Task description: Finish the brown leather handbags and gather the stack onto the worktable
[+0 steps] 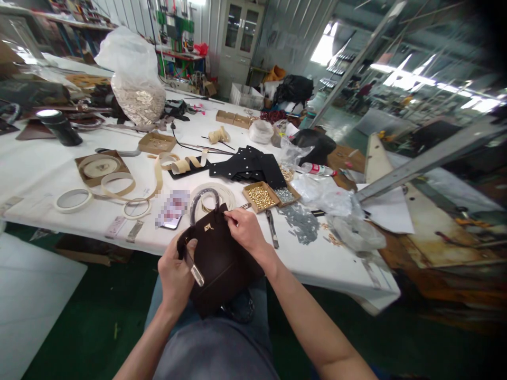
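Note:
A dark brown handbag (217,253) rests on my lap against the table edge, its arched handle (204,198) wrapped in clear film. A small gold clasp (208,227) sits near its top. My left hand (174,269) grips the bag's left upper side. A slim tool with a silvery end (197,274) also lies in that hand, pointing down across the bag; its exact kind is unclear. At the upper right corner, my right hand (245,229) is closed with thumb and forefinger pinched at the bag's edge; any small part between them is hidden.
On the white table (119,232) are a phone (173,208), tape rolls (73,200), a box of gold studs (260,196), grey metal pieces (300,222), a cutter-like tool (272,229) and black punched panels (247,169). A slanted metal post (428,158) stands right.

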A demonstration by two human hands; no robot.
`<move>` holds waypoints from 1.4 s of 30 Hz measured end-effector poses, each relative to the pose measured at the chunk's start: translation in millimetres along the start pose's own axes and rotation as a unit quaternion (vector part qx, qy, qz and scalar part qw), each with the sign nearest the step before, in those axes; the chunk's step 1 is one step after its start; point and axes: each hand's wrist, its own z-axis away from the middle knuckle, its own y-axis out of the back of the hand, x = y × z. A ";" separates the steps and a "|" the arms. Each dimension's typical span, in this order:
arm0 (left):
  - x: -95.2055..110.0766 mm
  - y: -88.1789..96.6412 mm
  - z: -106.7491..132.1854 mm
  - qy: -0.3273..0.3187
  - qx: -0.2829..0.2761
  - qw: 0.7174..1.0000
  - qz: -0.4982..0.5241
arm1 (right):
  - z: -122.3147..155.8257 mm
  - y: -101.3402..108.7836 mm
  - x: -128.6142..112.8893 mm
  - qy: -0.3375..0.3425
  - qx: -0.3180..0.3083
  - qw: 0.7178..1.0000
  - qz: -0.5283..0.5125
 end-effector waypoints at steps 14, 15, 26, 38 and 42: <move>-5.5 -8.2 5.3 -0.021 -0.043 0.999 -0.002 | -5.3 -17.8 0.5 -0.010 -0.071 0.992 0.101; -5.0 -7.5 3.8 -0.013 -0.048 0.999 0.001 | -3.9 -20.6 0.8 -0.007 -0.073 0.992 0.103; -32.3 20.7 -19.6 0.110 -0.032 0.985 0.129 | 26.0 -16.5 5.8 -0.307 0.208 0.892 -0.258; -12.5 20.3 -31.4 0.139 -0.063 0.967 0.206 | 2.9 29.0 -24.5 -0.191 0.078 0.928 -0.309; -8.4 26.0 -26.0 0.138 -0.075 0.972 0.173 | 4.5 15.5 -30.4 -0.196 0.116 0.942 -0.246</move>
